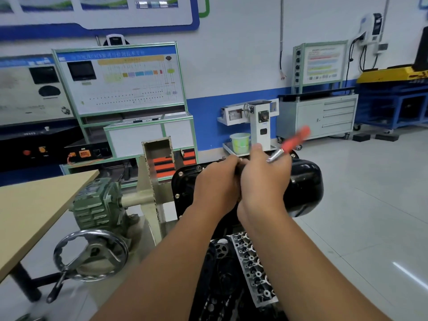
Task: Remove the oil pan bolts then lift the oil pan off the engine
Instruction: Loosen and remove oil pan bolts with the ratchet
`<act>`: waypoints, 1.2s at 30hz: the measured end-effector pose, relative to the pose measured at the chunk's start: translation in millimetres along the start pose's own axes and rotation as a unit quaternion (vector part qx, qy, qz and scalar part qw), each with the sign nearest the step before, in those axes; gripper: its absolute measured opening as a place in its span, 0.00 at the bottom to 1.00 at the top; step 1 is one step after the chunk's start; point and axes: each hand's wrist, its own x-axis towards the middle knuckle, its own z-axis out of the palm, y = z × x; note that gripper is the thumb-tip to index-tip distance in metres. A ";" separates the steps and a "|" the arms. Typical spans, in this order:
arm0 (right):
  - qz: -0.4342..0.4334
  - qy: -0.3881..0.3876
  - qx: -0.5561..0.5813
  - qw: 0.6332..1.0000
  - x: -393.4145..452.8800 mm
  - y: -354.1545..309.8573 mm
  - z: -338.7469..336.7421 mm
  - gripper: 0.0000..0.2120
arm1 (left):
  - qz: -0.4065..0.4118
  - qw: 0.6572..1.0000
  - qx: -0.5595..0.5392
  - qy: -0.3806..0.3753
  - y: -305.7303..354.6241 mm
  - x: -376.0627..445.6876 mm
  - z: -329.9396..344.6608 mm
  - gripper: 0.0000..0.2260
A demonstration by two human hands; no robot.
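Note:
A black oil pan sits on top of the engine, which hangs upside down on a stand. Several bolts show along the pan's left flange. My right hand grips a ratchet wrench with a red handle that points up and to the right, blurred. My left hand is closed right beside it, over the middle of the pan, on a dark part of the tool. The tool's head and the bolt under it are hidden by my hands.
A tan table stands at the left. The stand's green gearbox and chrome handwheel are below it. Behind are a training panel, a white bucket, a grey drawer cabinet. Tiled floor lies at the right.

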 end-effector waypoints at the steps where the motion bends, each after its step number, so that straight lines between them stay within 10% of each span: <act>1: 0.010 0.007 -0.002 1.000 0.9 -0.6 -0.5 0.06 | -0.007 1.000 0.003 0.001 -0.3 1.1 0.9 0.04; 3: -0.074 -0.060 -0.067 0.993 -1.6 2.7 -7.9 0.13 | -0.023 1.000 0.020 -0.007 1.9 -0.3 -1.5 0.05; 6: -0.266 -0.260 -0.285 0.884 0.6 7.7 -19.9 0.25 | -0.024 0.994 -0.105 -0.008 -1.9 -6.3 -1.6 0.06; 9: -0.204 -0.277 -0.269 0.900 7.1 3.9 -20.5 0.24 | 0.012 0.992 -0.124 0.000 -1.1 -8.8 -3.3 0.18; 12: -0.037 -0.151 -0.031 0.987 6.9 0.9 -14.4 0.17 | 0.022 0.999 0.023 0.000 -2.6 -3.6 0.5 0.06; 15: 0.024 -0.080 -0.004 0.997 12.8 2.3 -10.9 0.09 | -0.005 1.000 -0.025 0.015 -0.9 -1.2 -1.1 0.04; 20: -0.165 -0.361 -0.301 0.867 12.4 -8.3 -21.3 0.20 | 0.021 0.997 -0.072 0.014 -3.1 -5.7 -4.0 0.05; 28: 0.017 -0.084 -0.078 0.993 25.5 -10.8 -22.7 0.02 | 0.007 0.999 -0.037 0.006 1.0 -1.8 -2.6 0.06; 36: -0.272 -0.353 -0.327 0.833 34.0 -1.7 -29.8 0.17 | -0.007 1.000 -0.029 -0.009 -3.2 -1.1 0.8 0.06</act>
